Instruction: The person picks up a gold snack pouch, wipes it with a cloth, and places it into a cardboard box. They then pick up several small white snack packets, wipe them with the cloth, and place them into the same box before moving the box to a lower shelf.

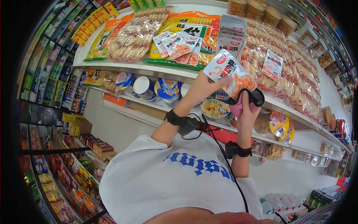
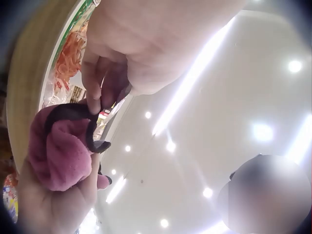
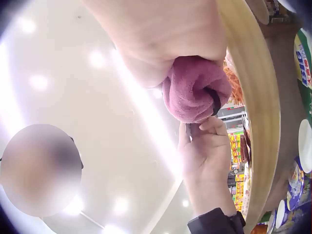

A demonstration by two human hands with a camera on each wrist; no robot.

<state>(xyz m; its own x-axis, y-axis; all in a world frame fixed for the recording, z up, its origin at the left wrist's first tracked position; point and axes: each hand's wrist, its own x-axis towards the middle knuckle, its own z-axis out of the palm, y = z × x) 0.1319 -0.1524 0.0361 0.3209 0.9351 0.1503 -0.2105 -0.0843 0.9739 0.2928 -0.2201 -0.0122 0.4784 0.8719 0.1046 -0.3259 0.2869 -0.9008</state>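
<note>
My left hand (image 1: 207,85) holds up a white and orange snack packet (image 1: 228,71) in front of the top shelf, thumb across its face. Right beside it, my right hand (image 1: 247,114) grips a pink cloth (image 1: 236,109) with a black strap-like piece (image 1: 256,97) on top, just under the packet's lower corner. In the left wrist view the left hand's fingertips (image 2: 93,103) meet the black strap (image 2: 90,132) over the pink cloth (image 2: 58,158). The right wrist view shows the pink cloth (image 3: 194,95) bunched in my right hand (image 3: 161,44), with the left hand (image 3: 204,151) close below.
The white top shelf (image 1: 130,67) carries large bags of rice crackers (image 1: 136,35) and small snack packets (image 1: 179,45). Instant noodle bowls (image 1: 145,87) line the shelf below. More stocked shelves (image 1: 56,71) run along the left aisle. Ceiling lights fill both wrist views.
</note>
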